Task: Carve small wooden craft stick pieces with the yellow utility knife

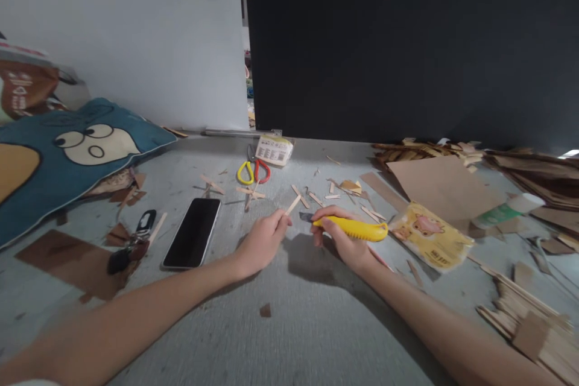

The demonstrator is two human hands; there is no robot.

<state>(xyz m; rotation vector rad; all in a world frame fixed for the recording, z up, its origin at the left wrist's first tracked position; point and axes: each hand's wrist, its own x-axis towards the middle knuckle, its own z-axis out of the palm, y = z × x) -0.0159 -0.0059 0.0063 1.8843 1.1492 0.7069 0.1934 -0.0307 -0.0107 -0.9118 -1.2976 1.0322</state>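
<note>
My left hand is closed on a thin wooden craft stick, whose free end points up and to the right. In my right hand is a yellow utility knife, its short metal blade out and pointing left toward the stick. A small gap lies between blade and stick. Just beyond my hands lie several cut stick pieces and a small crossed-stick shape. The lower part of the held stick is hidden by my left fingers.
Left of my hands lie a black phone, keys and a blue cushion. Scissors and a small packet are ahead. At right are a yellow packet, a glue stick, cardboard and piled sticks.
</note>
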